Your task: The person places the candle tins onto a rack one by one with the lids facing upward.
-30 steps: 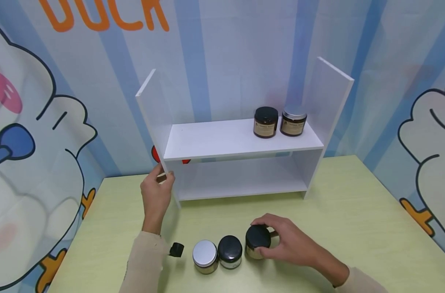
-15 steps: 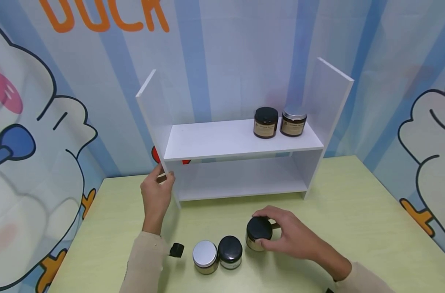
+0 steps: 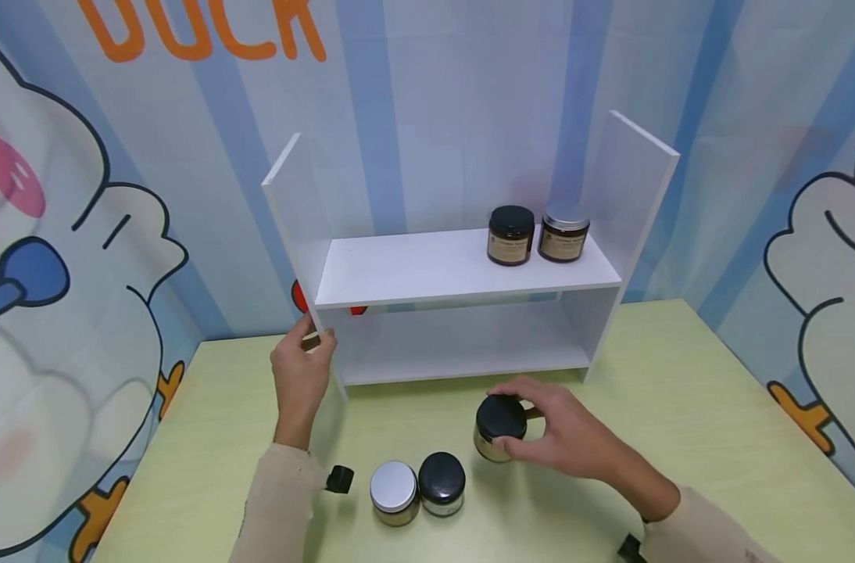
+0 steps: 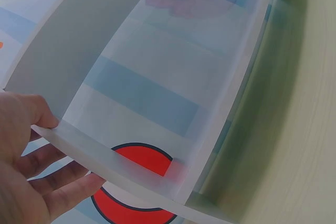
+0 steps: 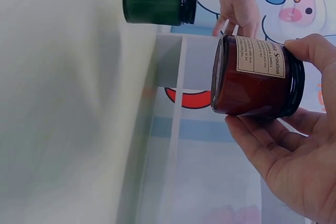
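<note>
- The right grip (image 3: 564,434) grasps a short round brown-glass jar (image 3: 501,418) with black lid and beige label; it lies at the grip's left side, axis near upright, apparently lifted above the table (image 3: 695,391).
- Left of this grip, nearer to the person, stand a black-lidded green-glass jar (image 3: 442,480) and a silver-lidded glass jar (image 3: 394,488).
- Ahead is the white two-board shelf unit (image 3: 470,344); the left grip (image 3: 303,371) clasps its left panel (image 3: 302,227), farther from the held jar.
- Farthest ahead stand a black-lidded brown jar (image 3: 509,234) and a silver-lidded brown jar (image 3: 564,236).

left sleeve (image 3: 276,504): beige | right sleeve (image 3: 702,532): beige | small black block (image 3: 339,479) beside each
</note>
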Demonstrator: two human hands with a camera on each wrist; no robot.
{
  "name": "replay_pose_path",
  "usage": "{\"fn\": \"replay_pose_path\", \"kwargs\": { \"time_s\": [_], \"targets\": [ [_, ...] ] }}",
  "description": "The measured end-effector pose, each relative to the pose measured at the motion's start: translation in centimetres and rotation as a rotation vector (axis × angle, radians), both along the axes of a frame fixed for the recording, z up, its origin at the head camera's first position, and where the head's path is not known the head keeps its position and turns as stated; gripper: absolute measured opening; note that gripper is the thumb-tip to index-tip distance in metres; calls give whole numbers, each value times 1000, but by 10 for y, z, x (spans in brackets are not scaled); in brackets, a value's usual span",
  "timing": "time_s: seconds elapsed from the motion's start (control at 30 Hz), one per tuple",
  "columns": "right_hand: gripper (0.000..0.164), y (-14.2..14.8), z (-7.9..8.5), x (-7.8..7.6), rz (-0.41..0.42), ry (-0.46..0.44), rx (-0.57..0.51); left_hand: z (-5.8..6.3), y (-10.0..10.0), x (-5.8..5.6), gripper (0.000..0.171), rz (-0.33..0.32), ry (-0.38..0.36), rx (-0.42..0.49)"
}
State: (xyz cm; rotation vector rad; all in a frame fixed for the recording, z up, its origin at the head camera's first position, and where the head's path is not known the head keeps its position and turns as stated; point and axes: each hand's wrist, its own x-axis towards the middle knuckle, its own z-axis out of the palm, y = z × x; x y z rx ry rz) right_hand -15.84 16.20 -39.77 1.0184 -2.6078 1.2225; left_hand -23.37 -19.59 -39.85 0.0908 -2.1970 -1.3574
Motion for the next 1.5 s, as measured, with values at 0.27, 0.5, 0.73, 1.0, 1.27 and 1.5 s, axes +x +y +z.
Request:
{"fn": "replay_pose_path", "kwargs": {
  "time_s": [0.27,0.5,0.73,1.0,1.27,1.5],
  "targets": [
    [51,0,10,-4,-18,-14,7,-1,0,-1,40,1,4,-6],
    [50,1,19,-8,-12,3,-11,-2,-1,-2,40,-5,-1,3],
    [50,2,26,-14,-22,18,-9,-1,-1,-1,41,-3,5,4],
    [49,2,34,-21,-19,24,3,-1,0,0,40,-4,8,14],
    [48,1,43,-28,-11,66,-10,-2,0,0,41,-9,10,17],
    [49,2,54,-33,-7,41,-4,-1,0,0,40,-8,15,15]
  ]
}}
